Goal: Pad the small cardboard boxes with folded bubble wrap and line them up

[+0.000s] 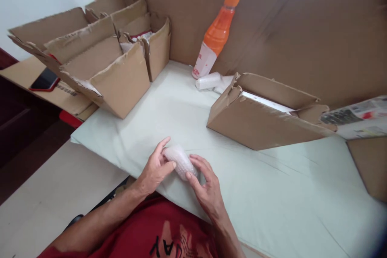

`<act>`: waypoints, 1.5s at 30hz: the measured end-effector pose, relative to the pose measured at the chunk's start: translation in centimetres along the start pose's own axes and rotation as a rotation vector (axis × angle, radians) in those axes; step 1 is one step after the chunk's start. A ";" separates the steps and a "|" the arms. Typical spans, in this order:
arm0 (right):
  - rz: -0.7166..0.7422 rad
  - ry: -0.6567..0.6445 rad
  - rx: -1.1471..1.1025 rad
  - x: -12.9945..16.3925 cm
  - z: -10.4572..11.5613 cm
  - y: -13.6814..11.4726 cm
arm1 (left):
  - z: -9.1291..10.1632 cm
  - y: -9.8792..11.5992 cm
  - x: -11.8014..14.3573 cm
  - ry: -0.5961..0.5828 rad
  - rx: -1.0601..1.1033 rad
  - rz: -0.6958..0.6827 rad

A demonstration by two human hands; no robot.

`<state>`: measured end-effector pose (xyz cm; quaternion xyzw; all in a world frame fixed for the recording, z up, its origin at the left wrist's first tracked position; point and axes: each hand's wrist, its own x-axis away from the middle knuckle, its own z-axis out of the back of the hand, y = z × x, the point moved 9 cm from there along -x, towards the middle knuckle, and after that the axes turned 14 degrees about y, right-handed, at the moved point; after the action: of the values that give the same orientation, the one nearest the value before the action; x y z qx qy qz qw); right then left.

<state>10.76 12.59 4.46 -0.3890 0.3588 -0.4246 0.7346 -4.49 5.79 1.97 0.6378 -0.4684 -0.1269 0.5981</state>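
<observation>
Both hands, left hand [155, 168] and right hand [208, 187], curl their fingers around a bubble-wrapped bundle [180, 161] at the worktop's [272, 193] six o'clock edge; wrapping seems underway, and the next move likely needs careful rolling.

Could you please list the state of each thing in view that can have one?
Bubble-wrapped bundle: wrapped, held between both hands.
Left hand: gripping the bundle.
Right hand: fingers on the bundle.
Orange bottle: capped, leaning against the cardboard wall.
Flat carton: open, flaps up.
Cartons at left: open.
Phone: screen dark.
White roll: lying on its side.
</observation>
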 end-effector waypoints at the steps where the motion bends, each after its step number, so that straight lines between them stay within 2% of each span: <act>1: -0.016 0.011 -0.027 -0.1 0.3 0.1 | -0.4 0.5 0.2 -0.017 -0.017 -0.026; 6: -0.193 -0.113 -0.206 0.0 -0.3 1.1 | -2.1 1.9 0.9 -0.091 -0.040 -0.085; 9: -0.233 -0.083 -0.208 0.0 0.3 1.3 | -2.9 1.8 0.7 -0.125 -0.032 -0.071; 11: -0.206 -0.037 -0.186 -0.5 1.7 1.0 | -3.8 1.9 0.2 -0.191 -0.028 -0.067; 13: -0.160 0.024 -0.138 -1.5 4.2 0.3 | -5.1 3.0 -0.6 -0.293 0.004 -0.122; 16: -0.087 0.184 -0.027 -4.3 10.3 -1.7 | -7.5 5.5 -3.4 -0.369 0.031 -0.289; 18: -0.038 0.325 0.065 -6.9 15.1 -3.8 | -9.5 6.2 -6.3 -0.329 -0.042 -0.388; 20: 0.017 0.460 0.190 -9.9 19.3 -6.5 | -11.7 5.9 -9.2 -0.262 -0.171 -0.483; 22: 0.050 0.534 0.330 -13.2 21.8 -8.8 | -14.0 4.9 -11.5 -0.212 -0.274 -0.573; 23: 0.048 0.527 0.384 -15.0 22.3 -9.6 | -15.0 4.3 -12.3 -0.198 -0.302 -0.606; 25: 0.005 0.415 0.442 -18.4 21.7 -9.9 | -16.4 3.0 -13.2 -0.196 -0.314 -0.652; 28: -0.074 0.179 0.491 -22.3 19.0 -8.7 | -17.1 1.7 -13.4 -0.215 -0.314 -0.713; 33: -0.183 -0.122 0.674 -25.2 15.2 -7.1 | -16.9 1.3 -12.9 -0.235 -0.331 -0.790; 40: -0.175 -0.385 1.022 -28.2 10.8 -8.6 | -17.1 1.3 -12.6 -0.222 -0.380 -0.858; 45: -0.129 -0.490 1.214 -29.6 10.0 -8.9 | -17.1 1.3 -12.5 -0.215 -0.395 -0.862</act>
<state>4.95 38.96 22.49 -0.0114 -0.1463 -0.4938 0.8571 0.64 26.38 2.44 0.6314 -0.1875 -0.5145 0.5490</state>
